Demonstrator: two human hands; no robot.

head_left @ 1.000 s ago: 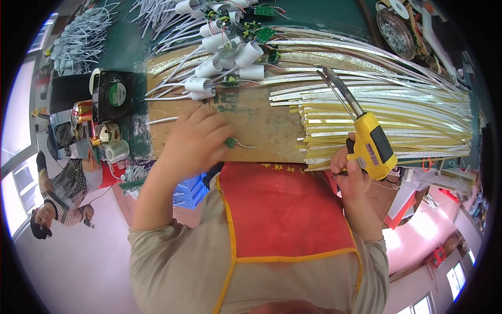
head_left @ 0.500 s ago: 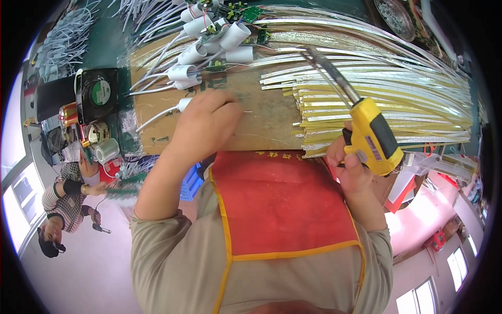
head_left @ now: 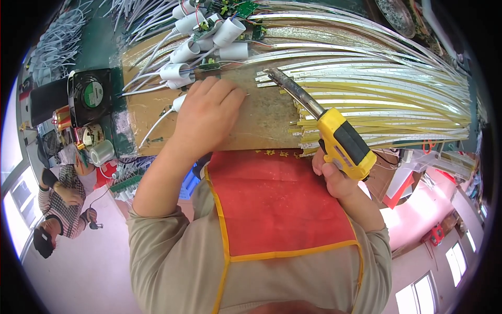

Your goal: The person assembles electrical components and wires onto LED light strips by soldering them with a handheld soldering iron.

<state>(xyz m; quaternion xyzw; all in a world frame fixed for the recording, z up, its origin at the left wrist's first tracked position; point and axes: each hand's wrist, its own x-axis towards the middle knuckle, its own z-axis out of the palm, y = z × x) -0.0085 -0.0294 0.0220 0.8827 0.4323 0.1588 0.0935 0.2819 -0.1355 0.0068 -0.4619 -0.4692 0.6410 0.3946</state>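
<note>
Swung leftward, our iron (head_left: 334,128) sits clamped in our right hand (head_left: 337,180), we cannot tell whether our curled left hand (head_left: 210,115) grips the tube (head_left: 179,103) on the board (head_left: 267,121), and other tubes (head_left: 228,32) look wired, many strips (head_left: 387,116) loose

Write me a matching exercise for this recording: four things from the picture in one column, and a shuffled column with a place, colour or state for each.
Things
1. soldering gun
2. cooling fan
3. LED strips
4. apron

Places, colours, states
A. red, edged in yellow
B. lying side by side, to the right of the left hand
C. gripped by the right hand, metal barrel angled up and to the left
D. black, with a round green centre

Right pairs: 1-C, 2-D, 3-B, 4-A
</note>
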